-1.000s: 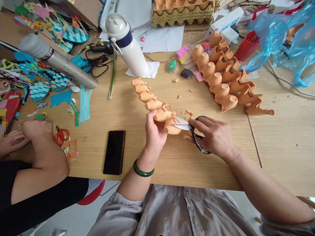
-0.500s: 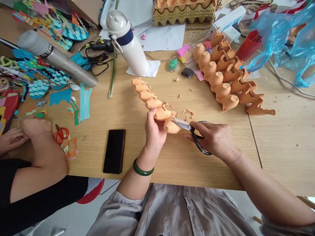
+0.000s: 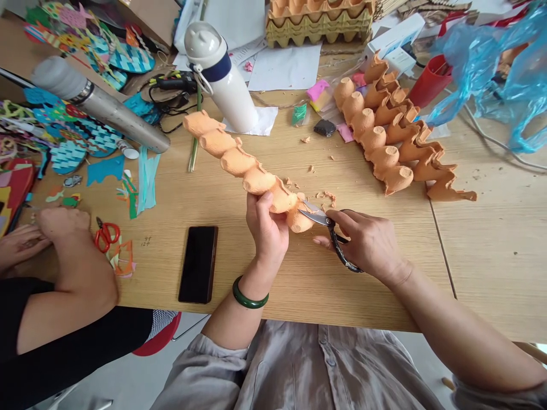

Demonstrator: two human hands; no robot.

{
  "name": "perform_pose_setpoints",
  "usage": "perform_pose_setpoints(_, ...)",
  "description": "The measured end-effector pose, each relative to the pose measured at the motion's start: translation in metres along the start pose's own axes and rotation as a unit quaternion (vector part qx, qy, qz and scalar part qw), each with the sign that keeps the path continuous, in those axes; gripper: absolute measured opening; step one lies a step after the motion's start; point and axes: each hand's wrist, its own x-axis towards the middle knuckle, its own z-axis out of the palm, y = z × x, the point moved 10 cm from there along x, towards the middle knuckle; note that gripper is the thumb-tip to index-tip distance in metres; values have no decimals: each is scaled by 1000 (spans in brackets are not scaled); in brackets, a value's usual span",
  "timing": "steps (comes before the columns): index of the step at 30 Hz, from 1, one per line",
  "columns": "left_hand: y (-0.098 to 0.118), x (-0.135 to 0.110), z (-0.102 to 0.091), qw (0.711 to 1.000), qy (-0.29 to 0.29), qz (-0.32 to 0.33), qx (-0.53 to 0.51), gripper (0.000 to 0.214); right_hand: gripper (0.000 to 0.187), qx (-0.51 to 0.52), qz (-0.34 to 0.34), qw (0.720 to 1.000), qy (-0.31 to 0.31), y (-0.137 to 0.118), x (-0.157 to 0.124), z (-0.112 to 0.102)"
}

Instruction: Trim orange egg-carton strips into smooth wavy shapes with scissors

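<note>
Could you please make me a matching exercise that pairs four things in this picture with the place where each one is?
Things:
1. orange egg-tray strip
2. black-handled scissors
3. white bottle
4. phone

Places:
A. on a piece of white paper
B. in the right hand
C. flat on the table, to the left of the green bangle
D. in the left hand

Right pairs: 1-D, 2-B, 3-A, 4-C.

I see two tiny handwritten rows (image 3: pixel 146 241) on the tabletop (image 3: pixel 177 196), the lower apparently starting "12"; the rest is illegible.
</note>
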Motion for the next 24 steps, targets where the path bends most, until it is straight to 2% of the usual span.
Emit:
perform_pose_setpoints(3, 4, -4, 2, 1000, -5, 23, -2, 29, 59, 4, 5, 1000, 1, 0, -1, 1)
perform_pose_setpoints(8, 2, -5, 1, 1000, -7, 26, 2, 26, 60, -9, 10, 1000, 7, 0, -4, 1)
perform_pose_setpoints(13, 0, -4, 0, 999, -4, 28, 32, 28, 67, -20, 47, 998, -23, 6, -4, 6)
perform_pose_setpoints(20, -4, -1, 1, 999, -4, 8, 46, 30, 69, 144, 110, 978, -103, 19, -4, 16)
perform_pose_setpoints(24, -4, 0, 0, 1000, -7, 3, 23, 29, 67, 254, 157, 943, -148, 28, -5, 25)
